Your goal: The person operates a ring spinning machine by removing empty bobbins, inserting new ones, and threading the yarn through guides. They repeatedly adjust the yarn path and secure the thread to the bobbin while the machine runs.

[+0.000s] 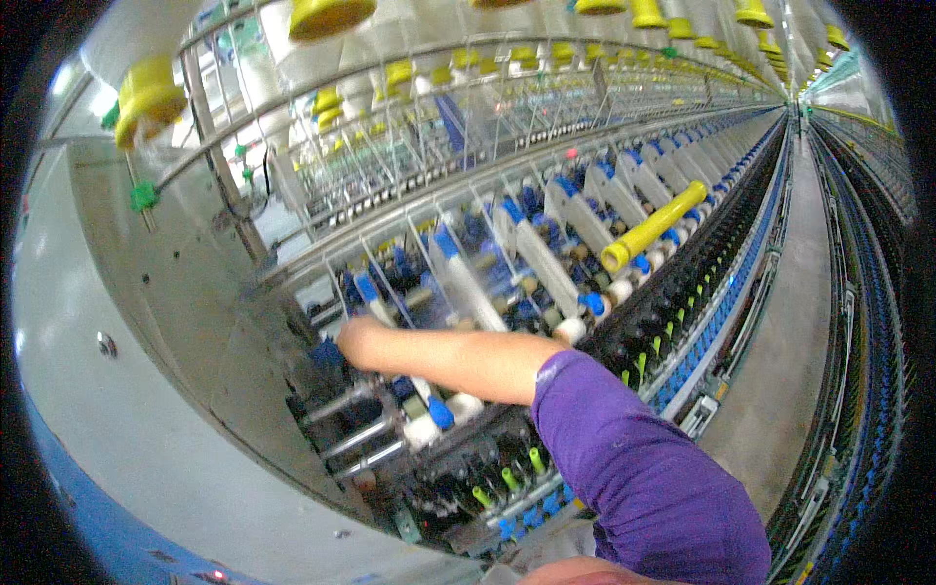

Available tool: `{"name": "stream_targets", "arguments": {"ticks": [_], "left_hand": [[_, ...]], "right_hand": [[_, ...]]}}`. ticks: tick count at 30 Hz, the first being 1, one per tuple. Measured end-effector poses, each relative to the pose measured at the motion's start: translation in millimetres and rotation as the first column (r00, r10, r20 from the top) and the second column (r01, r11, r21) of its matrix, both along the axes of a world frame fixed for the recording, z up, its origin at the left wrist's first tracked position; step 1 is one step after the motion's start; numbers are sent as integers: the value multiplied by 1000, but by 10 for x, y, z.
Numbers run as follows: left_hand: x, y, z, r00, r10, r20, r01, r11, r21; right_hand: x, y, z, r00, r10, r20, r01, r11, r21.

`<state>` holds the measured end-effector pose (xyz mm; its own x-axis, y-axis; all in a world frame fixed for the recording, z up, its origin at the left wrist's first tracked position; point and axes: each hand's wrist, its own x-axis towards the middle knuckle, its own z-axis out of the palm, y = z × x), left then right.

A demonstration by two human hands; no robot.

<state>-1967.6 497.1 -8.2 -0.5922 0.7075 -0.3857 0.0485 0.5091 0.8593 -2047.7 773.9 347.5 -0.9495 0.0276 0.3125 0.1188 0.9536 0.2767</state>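
Note:
My right hand [363, 343] reaches across the near end of a long spinning machine [219, 322], its purple-sleeved arm coming in from the lower right. The hand is blurred and its fingers are hidden, so I cannot make out whether it grips anything. Right beside it is a small dark blue piece [327, 353], and the two seem to touch. Bare metal rollers [363, 429] lie just below the hand. A blue-tipped arm [367, 289] of the machine slants close above it. My left hand is out of view.
A yellow tube [653, 226] rests across the drafting arms farther along. Yellow-ended bobbins [151, 102] hang overhead. Light green tubes [509, 478] stand in a row below the rollers. To the right, a grey aisle [780, 370] runs between this machine and another.

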Motion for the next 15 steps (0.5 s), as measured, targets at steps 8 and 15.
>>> {"name": "stream_targets", "arguments": {"ticks": [8,15], "left_hand": [[-18,134,569,989,112,-96,-105,992,74],[828,1010,2414,930,22,-367,56,978,201]], "right_hand": [[1403,716,693,929,71,-362,-152,968,-201],[3060,2647,1086,737,-186,-650,-39,948,-316]]}}
